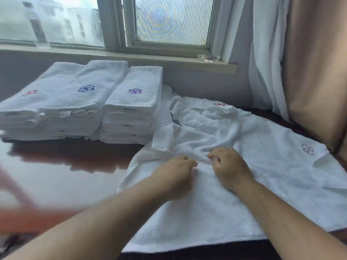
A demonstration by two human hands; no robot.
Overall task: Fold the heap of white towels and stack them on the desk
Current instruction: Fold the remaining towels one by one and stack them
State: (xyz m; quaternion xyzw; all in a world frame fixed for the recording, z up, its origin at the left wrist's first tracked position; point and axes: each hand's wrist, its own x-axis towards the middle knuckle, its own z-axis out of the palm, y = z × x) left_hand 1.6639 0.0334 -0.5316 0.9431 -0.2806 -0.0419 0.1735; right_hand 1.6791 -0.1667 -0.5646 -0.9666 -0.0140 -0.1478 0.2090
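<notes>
A white towel (272,171) with a faint embroidered flower lies spread and rumpled on the dark wooden desk (62,171) in front of me. My left hand (175,176) and my right hand (228,168) sit close together on its wrinkled middle, both with fingers curled and pinching the cloth. Behind it lies a loose heap of more white towels (199,113), one showing a red flower. At the back left stand two stacks of folded towels (62,102) (133,107) with blue, purple and red flower marks.
A window sill (131,57) runs behind the desk with a glass ashtray (209,57) on it. Curtains, white and tan (309,68), hang at the right, close to the towel's edge. A blurred reddish shape (16,199) sits at the lower left.
</notes>
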